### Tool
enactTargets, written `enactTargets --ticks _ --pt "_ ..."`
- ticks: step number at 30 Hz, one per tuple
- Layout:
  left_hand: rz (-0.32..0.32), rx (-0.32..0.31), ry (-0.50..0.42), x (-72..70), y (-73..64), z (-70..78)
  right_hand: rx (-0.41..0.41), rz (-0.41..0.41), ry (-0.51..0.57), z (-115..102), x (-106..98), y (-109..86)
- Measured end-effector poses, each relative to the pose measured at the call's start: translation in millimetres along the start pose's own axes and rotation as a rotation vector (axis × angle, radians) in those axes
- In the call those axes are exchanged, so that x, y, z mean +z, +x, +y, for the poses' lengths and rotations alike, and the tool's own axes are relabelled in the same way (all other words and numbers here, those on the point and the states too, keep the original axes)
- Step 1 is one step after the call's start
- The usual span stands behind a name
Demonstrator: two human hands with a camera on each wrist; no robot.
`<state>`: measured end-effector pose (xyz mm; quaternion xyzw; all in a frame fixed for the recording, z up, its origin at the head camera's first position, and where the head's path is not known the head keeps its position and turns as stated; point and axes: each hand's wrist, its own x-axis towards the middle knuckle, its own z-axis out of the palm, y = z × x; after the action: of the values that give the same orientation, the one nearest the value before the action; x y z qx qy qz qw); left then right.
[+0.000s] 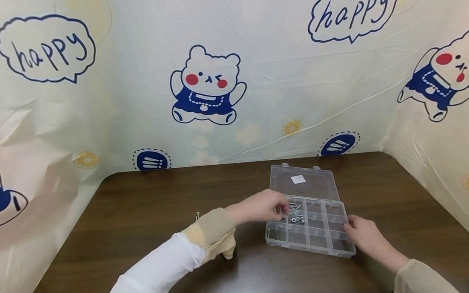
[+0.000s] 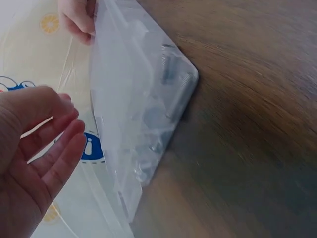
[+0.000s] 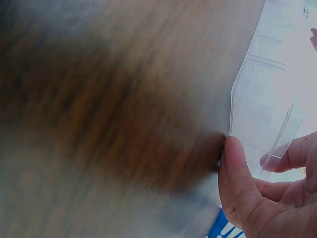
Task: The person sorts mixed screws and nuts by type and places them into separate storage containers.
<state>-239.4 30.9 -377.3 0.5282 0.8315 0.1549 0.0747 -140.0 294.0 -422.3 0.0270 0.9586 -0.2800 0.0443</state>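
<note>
A clear plastic compartment box (image 1: 327, 235) lies on the table with its lid folded back. Screws (image 1: 294, 207) and nuts (image 1: 294, 220) sit in its left compartments. My left hand (image 1: 265, 206) hovers over these compartments. In the left wrist view its fingers (image 2: 62, 163) are loosely bent, the thumb is near the index fingertip, and nothing shows between them. At the box's right side my right hand (image 1: 364, 233) pinches the edge. The right wrist view shows the right hand's fingers (image 3: 235, 153) against the outside of the box (image 3: 252, 114), with the thumb opposite.
The lid (image 1: 317, 183) bears a small white label (image 1: 298, 179) and lies flat behind the box. A small metallic item (image 1: 197, 216) shows beyond the left sleeve on the brown table (image 1: 133, 221). Printed cloth (image 1: 261, 99) hangs around the table's back and sides.
</note>
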Motion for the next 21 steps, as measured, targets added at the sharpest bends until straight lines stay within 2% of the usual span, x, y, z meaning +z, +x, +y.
enactTargets --ticks 9,21 --pt "-0.06 0.039 0.125 -6.0 -26.1 -7.3 0.003 0.002 -0.018 0 0 0.5" --pt "-0.124 0.007 0.184 -23.0 -67.6 -26.5 0.007 0.006 -0.006 0 0 1.3"
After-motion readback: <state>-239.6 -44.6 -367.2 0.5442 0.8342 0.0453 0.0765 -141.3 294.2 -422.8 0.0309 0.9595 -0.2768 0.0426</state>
